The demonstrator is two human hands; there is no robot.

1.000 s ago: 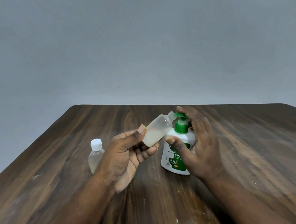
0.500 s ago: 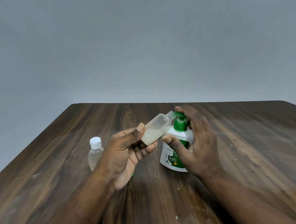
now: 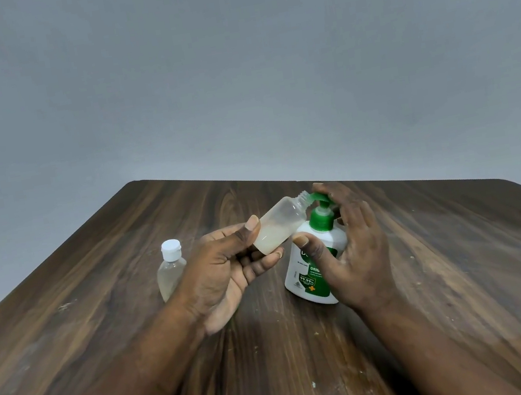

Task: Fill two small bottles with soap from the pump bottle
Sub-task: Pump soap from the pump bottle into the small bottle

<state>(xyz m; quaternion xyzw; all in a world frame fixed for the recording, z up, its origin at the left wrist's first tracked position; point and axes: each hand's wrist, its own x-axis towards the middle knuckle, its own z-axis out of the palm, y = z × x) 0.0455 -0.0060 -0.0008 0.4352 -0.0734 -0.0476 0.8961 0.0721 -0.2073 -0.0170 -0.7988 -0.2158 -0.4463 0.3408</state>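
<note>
Two small bottles: capped clear one [image 3: 171, 273] stands aside. Left hand [image 3: 227, 277] pinches tilted, uncapped translucent bottle [image 3: 279, 225], part-filled, mouth at green-pump white soap bottle [image 3: 316, 256] spout; right hand [image 3: 353, 251] wraps it, fingers on pump. Next, prob.: press w/ mouth aligned.

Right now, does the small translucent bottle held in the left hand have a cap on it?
No: the small translucent bottle shows a bare threaded neck, tilted against the green pump nozzle.

Soft, even, rather dim light; the table [image 3: 432, 255] shows only faint shadows, its edges bend, and the near forearms look blurred.
</note>
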